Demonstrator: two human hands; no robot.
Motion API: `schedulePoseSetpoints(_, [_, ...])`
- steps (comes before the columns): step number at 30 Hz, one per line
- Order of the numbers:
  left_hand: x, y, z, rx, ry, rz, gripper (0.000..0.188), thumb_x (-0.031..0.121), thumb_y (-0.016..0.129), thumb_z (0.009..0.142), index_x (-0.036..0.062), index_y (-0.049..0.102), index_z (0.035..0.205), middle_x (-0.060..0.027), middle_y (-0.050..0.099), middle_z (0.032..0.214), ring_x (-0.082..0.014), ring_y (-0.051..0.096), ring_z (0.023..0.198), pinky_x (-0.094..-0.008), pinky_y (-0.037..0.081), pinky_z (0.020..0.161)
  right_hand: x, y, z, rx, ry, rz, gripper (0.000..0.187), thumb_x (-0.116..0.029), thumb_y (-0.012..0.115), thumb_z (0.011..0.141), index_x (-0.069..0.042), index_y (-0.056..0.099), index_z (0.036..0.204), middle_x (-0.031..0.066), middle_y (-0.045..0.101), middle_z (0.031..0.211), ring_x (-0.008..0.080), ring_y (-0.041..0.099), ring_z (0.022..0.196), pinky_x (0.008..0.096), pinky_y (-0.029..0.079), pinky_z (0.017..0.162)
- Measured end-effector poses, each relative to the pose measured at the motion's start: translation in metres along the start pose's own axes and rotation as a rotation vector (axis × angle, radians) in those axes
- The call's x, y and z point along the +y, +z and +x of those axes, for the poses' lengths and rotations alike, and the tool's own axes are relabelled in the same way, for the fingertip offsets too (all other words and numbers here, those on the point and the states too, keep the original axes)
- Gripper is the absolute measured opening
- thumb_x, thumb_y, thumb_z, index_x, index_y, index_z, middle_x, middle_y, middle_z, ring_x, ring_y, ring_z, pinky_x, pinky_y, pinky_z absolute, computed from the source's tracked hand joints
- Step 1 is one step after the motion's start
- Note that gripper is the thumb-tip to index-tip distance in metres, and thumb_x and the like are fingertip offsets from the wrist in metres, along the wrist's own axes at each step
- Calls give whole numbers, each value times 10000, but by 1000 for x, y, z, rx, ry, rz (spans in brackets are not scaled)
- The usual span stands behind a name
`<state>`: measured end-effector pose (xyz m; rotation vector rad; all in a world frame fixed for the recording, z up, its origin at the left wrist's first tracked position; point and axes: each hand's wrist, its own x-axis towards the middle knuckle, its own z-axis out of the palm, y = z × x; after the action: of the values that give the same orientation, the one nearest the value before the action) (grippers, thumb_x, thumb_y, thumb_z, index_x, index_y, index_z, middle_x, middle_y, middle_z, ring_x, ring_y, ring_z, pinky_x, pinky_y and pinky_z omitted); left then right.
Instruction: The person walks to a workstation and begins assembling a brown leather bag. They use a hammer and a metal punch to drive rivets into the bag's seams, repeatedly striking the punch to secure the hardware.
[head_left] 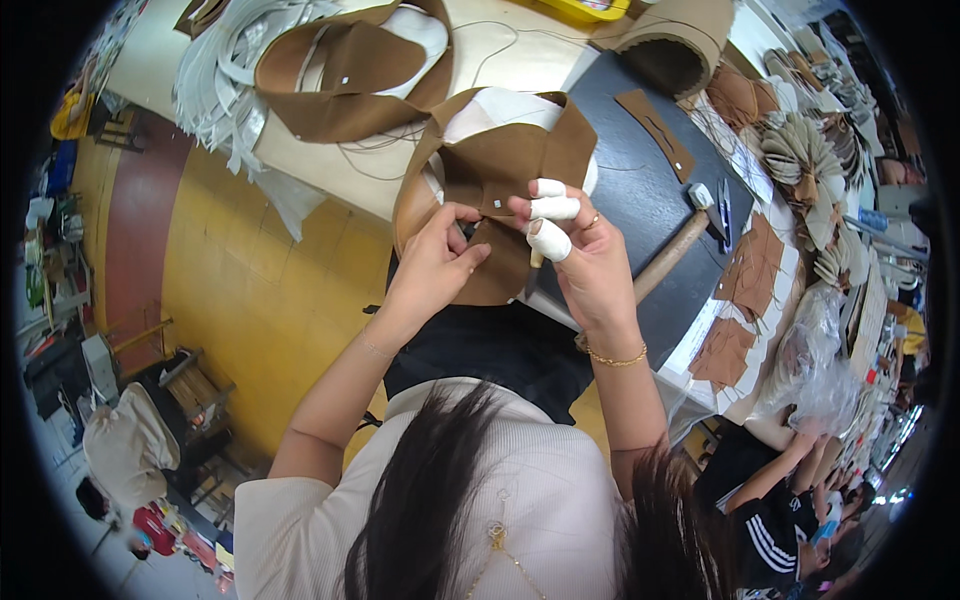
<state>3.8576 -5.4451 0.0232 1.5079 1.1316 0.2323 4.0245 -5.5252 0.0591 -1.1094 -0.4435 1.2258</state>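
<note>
Starting at the left, we see a yellow floor (235,240), then a bundle of white strips (215,100) on the pale table (345,170). Just right of the strips lies a far leather piece (375,60), brown with a pale lining. Next comes our left hand (435,265), reaching in from the near left. Its thumb and curled fingers stand narrow and touch the near leather piece (480,165); we cannot tell whether they grip it.

That near leather piece is at the near edge of the table, right in front of us. Its long axis runs near to far, leaning a little to the right at the far end. From our fingers most of it lies away on the far side, while a smaller panel comes toward us between the two hands. The left hand is the nearer, as it touches the leather; the right hand (585,245) hovers over the right side.

Its white-taped fingers are bent, the thumb set apart. A pale stub (537,258) shows below the thumb, but whether it is held we cannot tell.

Further right we find a dark mat (625,170), a mallet (672,254) slanting across it, brown cut pieces (750,265) and a clear plastic bag (810,340).
</note>
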Motion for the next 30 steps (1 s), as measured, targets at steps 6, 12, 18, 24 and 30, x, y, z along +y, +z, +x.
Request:
schedulePoseSetpoints(6, [3, -1, 6, -8, 58, -27, 330, 60, 730, 836, 42, 560, 1118, 5, 514, 691, -51, 465, 582, -227, 385, 534, 14, 7, -14, 89, -107, -390, 257, -53, 667, 896, -1, 531, 1107, 79, 665, 938, 114, 665, 750, 219, 495, 522])
schedulePoseSetpoints(12, [6, -8, 13, -89, 20, 7, 318, 93, 728, 820, 39, 548, 1077, -50, 518, 677, -143, 502, 610, -314, 425, 591, 18, 3, 1, -27, 102, -157, 332, -1, 633, 905, 18, 483, 1201, 167, 671, 1038, 192, 696, 790, 294, 592, 717])
schedulePoseSetpoints(18, [1, -7, 15, -94, 29, -66, 384, 95, 747, 823, 24, 521, 1124, -8, 520, 713, -61, 496, 586, -234, 412, 542, 12, -9, 22, -8, -16, -331, 309, -9, 630, 912, 30, 560, 1211, 165, 679, 1108, 178, 693, 867, 294, 574, 799])
schedulePoseSetpoints(24, [4, -9, 15, -96, 23, -46, 372, 97, 755, 811, 21, 523, 1092, -19, 529, 704, -71, 498, 580, -240, 409, 545, 21, -5, 20, 22, -267, -696, 217, -25, 684, 863, 0, 650, 1076, 78, 743, 946, 132, 706, 857, 271, 545, 760])
schedulePoseSetpoints(30, [6, -9, 15, -90, 1, -52, 342, 93, 756, 803, 20, 521, 1041, -21, 520, 687, -72, 478, 572, -250, 390, 532, 24, -2, 16, 11, -341, -914, 228, -34, 698, 850, -16, 652, 1073, 108, 738, 930, 186, 729, 842, 279, 549, 724])
